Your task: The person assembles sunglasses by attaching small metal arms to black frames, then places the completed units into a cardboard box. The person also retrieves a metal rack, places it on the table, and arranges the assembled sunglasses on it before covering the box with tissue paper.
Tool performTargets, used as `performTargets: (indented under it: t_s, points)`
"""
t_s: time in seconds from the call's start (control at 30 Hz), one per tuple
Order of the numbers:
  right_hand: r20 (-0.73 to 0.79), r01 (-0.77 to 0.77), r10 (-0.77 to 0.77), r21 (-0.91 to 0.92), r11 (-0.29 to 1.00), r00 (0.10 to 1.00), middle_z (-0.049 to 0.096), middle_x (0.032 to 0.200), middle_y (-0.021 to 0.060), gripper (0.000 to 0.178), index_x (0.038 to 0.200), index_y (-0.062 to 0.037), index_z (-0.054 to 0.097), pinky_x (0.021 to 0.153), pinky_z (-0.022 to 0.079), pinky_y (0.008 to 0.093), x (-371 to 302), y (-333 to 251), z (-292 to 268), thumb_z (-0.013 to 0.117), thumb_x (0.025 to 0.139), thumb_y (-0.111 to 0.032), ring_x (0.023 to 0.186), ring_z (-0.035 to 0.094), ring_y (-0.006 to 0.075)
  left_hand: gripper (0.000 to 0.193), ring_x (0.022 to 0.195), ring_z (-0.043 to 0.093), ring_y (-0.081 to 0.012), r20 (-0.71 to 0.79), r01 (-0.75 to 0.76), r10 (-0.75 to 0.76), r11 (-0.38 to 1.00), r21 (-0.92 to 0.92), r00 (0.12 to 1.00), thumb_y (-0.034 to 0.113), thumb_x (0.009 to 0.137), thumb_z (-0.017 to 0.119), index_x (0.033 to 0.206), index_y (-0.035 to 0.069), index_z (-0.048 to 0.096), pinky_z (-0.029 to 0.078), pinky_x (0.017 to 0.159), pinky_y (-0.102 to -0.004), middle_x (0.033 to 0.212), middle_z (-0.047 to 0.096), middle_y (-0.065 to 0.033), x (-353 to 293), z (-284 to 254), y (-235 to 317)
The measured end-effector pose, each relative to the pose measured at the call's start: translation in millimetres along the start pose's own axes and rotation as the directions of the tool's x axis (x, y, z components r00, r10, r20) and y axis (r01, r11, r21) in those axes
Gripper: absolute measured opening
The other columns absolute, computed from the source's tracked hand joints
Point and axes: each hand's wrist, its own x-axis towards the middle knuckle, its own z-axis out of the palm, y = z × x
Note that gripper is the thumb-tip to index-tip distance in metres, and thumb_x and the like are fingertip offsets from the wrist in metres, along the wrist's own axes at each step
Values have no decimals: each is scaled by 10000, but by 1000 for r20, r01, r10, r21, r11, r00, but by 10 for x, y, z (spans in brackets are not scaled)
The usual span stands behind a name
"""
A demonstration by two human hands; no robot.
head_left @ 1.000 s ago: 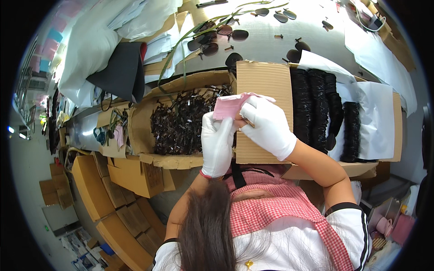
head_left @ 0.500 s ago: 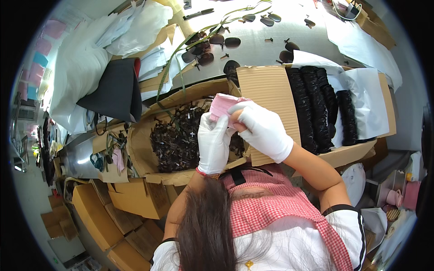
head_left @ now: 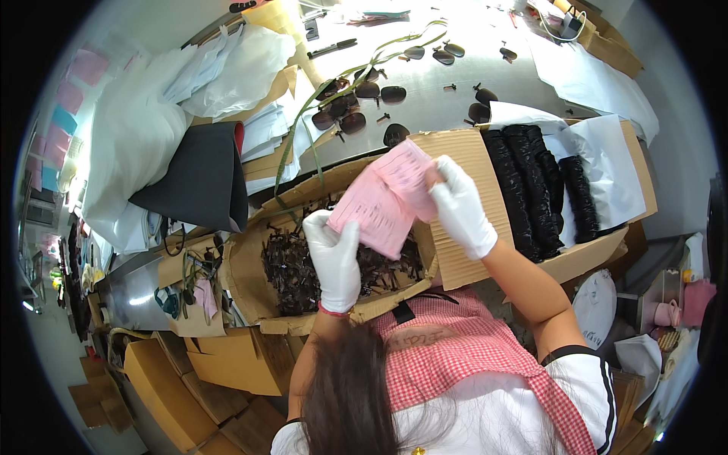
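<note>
While a red checked apron [head_left: 485,341] fills the nearest part of the view, two white-gloved hands reach past it over an open carton [head_left: 244,265]. The left hand [head_left: 334,262] is nearly closed, its thumb laid on the face of a pink paper [head_left: 379,208] and gripping it by the lower left edge. The right hand [head_left: 462,210], fingers curled in, pinches the paper's right edge. Tilted and creased, that paper hangs above the carton's right half, its print blurred. Small dark parts [head_left: 284,277] lie heaped in the carton below. Just beyond the carton's right edge is a corrugated cardboard flap [head_left: 474,178]; right of that, a second carton [head_left: 584,256] holds ribbed black bundles [head_left: 523,189] and white sheeting [head_left: 613,178]. Farther off runs a metal bench [head_left: 432,114], with dark lenses [head_left: 393,94] scattered back from its near edge. A green strap [head_left: 290,140] trails over that edge, and a black pen [head_left: 334,48] lies farther back.
</note>
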Motion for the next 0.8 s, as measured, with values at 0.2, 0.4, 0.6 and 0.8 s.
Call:
performTargets:
  t_s: [0.2,0.4,0.6,0.8]
  points:
    - [131,79,-43,-280,957,990,641,822,153,185,1028,-24,596,713,499,340,205,-51,-160,560,999,-203,736,621,273,699,1106,562,-167,185,151,-222,931,333,957,-32,860,660,1455,22,296,468,996,-326,1233,506,-100,70,-216,124]
    - [504,338,-110,-386,859,856,685,871,174,184,1097,-106,642,696,526,414,343,-221,-138,602,954,-213,791,676,359,962,1362,448,-304,424,-266,-17,756,599,905,158,785,803,1523,6,205,361,1143,-420,1469,439,-201,427,-187,396]
    - [475,192,-127,-92,977,871,706,878,106,264,1131,-72,642,733,528,354,441,-191,56,670,923,-233,781,676,225,528,866,635,-136,367,-100,-140,821,563,919,105,874,738,1331,7,492,536,802,-274,1044,642,-83,625,57,416]
    - [478,-131,152,-76,988,865,689,970,65,390,1190,31,623,800,494,256,435,17,48,706,876,-185,896,598,101,259,1007,607,-122,118,-35,14,983,179,993,57,998,569,1246,0,525,551,853,-271,1159,595,-76,667,44,238]
